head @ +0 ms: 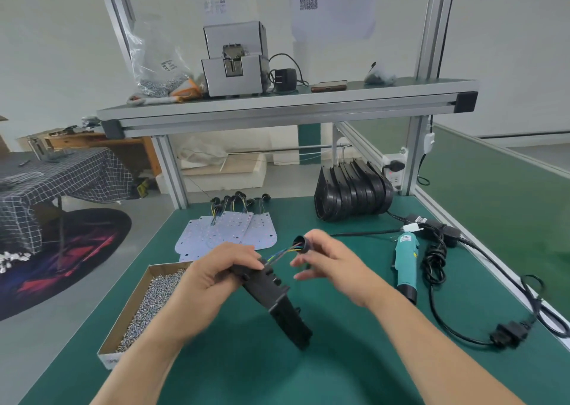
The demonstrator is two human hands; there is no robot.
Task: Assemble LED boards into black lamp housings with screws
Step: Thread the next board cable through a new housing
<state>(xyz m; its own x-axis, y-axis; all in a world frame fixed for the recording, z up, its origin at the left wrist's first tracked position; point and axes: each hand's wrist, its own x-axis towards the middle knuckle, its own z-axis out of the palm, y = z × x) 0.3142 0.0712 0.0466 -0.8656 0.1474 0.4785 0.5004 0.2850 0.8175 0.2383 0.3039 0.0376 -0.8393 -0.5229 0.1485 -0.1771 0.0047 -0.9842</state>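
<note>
Clasping the black housing (277,303) by its top, your left grip (216,273) holds a likely stiff, light shell; your right grip (327,263) pinches the plug (299,242), sparing fragile wires (277,255).

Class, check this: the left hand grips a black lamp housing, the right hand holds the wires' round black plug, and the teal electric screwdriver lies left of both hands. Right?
No. The head view shows the teal electric screwdriver lying right of both hands. The left hand does grip the black lamp housing, and the right hand holds the round black plug.
</note>
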